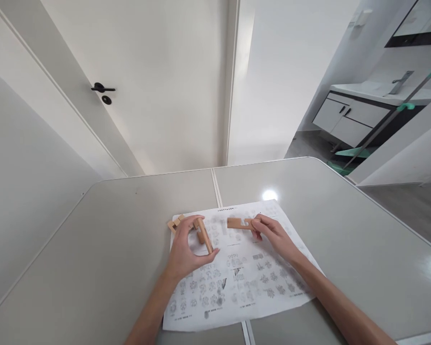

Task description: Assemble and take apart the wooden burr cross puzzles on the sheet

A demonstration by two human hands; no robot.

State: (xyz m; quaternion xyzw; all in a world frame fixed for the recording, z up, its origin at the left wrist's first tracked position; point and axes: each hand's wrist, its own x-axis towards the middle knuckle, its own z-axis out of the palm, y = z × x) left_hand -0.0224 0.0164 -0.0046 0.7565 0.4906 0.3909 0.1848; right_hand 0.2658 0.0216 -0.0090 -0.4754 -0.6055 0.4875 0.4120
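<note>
My left hand (pixel 187 249) grips a wooden puzzle piece (pixel 205 235) by its two ends, thumb at the near end and fingers at the far one. A small block-like part (pixel 200 237) shows beside that piece, inside the curve of the hand; whether it is joined to it I cannot tell. My right hand (pixel 273 234) pinches the right end of a notched wooden puzzle piece (pixel 239 223), which points left above the printed sheet (pixel 244 287). Behind my left hand lie several more wooden pieces (pixel 176 222), partly hidden by the fingers.
The sheet, covered in small grey diagrams and torn in places, lies on a grey table (pixel 104 258) with a seam down its middle. Beyond the table's far edge is a white door (pixel 165 86). A sink cabinet (pixel 352 112) stands in the room at the right.
</note>
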